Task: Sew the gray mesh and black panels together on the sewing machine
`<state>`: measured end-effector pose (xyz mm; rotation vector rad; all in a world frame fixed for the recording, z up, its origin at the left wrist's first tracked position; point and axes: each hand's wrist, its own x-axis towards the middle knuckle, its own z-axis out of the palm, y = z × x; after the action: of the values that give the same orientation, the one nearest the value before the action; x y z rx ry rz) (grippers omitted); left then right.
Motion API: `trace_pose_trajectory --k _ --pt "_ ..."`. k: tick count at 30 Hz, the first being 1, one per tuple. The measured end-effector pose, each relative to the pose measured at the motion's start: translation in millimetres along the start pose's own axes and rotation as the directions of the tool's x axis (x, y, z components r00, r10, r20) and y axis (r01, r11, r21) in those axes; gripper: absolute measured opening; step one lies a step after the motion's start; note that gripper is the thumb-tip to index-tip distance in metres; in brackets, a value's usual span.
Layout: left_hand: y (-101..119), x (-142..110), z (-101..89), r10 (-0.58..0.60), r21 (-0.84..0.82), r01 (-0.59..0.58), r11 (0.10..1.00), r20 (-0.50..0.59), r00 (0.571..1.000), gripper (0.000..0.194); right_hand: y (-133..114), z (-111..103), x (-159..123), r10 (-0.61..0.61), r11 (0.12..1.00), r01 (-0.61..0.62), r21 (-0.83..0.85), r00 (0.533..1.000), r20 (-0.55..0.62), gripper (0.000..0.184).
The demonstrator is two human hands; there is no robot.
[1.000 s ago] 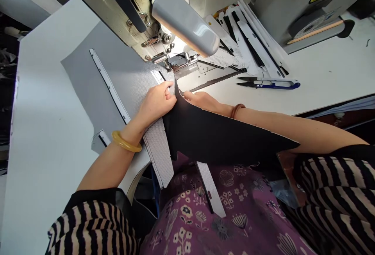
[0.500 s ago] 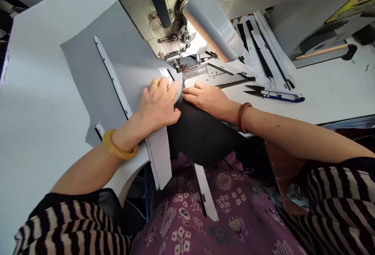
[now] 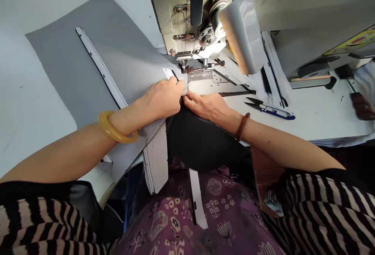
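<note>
A grey mesh fabric panel (image 3: pixel 61 47) lies on the table and runs up to the presser foot (image 3: pixel 183 67) of a sewing machine (image 3: pixel 171 20). My left hand (image 3: pixel 165 96) rests on the panel just in front of the foot, its fingers curled closed on the fabric near a small white strip (image 3: pixel 169 73). Close beside it, my right hand (image 3: pixel 205 104) pinches the curved edge where the grey fabric meets a black fabric piece (image 3: pixel 202 137). That black piece hangs over the table edge into the lap. A white strip with black edging (image 3: pixel 99 67) is attached along the panel.
Thread snips (image 3: pixel 269 109) lie on the table right of my right hand. Behind them are several white and black strips (image 3: pixel 271 67). A grey-white lamp (image 3: pixel 241 32) hangs over the needle area. Another white strip (image 3: pixel 197 200) rests on the purple flowered apron (image 3: pixel 164 223).
My left fingers, flatter before, are now curled in on the fabric. The grey panel has turned and swung out to the left. My right hand stays at the fabric edge. The view has shifted.
</note>
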<state>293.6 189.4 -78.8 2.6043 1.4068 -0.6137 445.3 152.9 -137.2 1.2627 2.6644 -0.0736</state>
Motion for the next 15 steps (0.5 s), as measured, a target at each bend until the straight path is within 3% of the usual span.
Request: trace_pose_trajectory --k 15 --pt "-6.7 13.0 9.5 -0.025 -0.087 0.016 0.996 -0.103 0.994 0.041 14.1 -18.6 14.0 0.132 0.988 -0.139 0.072 0.987 0.095 0.052"
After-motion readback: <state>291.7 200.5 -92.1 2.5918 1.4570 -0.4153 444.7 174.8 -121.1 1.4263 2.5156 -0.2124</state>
